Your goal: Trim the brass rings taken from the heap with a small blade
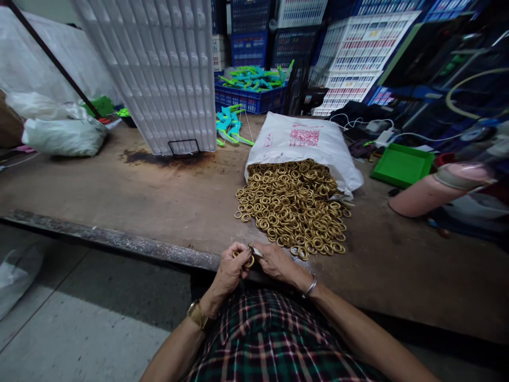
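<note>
We cannot make out the small tool point(258, 252) well, because the right hand point(276, 261) holds it tight and hides most of it. The left hand point(234, 266) pinches some gold rings point(253, 261); we see at least two, partly covered by fingers. We count one white bag point(278, 139) and one pink bottle point(427, 193). The ring pile point(294, 209) has too many to count. It spills onto the desk point(178, 204), just past the hands, and we cannot see deep inside the bag.
</note>
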